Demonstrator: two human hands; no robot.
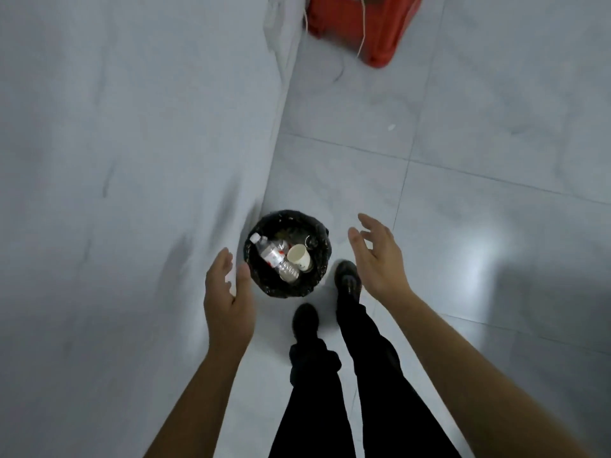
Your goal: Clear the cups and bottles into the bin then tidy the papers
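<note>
Head view: a broad white surface (pixel 115 127) fills the left half of the frame. I cannot tell whether it is a wall or a covered counter. It meets the floor (pixel 463 160) along a diagonal edge. The floor is pale glossy tile with visible grout lines and a bright reflection at right.

My two legs (pixel 380 375) in black trousers run up from the bottom edge to black shoes (pixel 347 279) planted on the tile. The right shoe is set ahead of the left.

A red container (pixel 363 24) sits on the floor at the top edge, near the white surface, with a thin pale cord (pixel 363 34) hanging across it.

The bin (pixel 319 259) is round, lined with a black bag, and stands on the floor against the foot of the white surface, just ahead of my shoes.

Left hand (pixel 228 292): released, fingers relaxed, holding nothing, at the left rim of the bin.

Right hand (pixel 380 256): released, fingers spread, holding nothing, to the right of the bin.

Inside the bin lies a clear plastic bottle (pixel 274 256), tilted, with its white cap toward the upper left.

A pale paper cup (pixel 299 256) lies on its side, touching the right side of the bottle. The refuse beneath them is too dark to identify.
</note>
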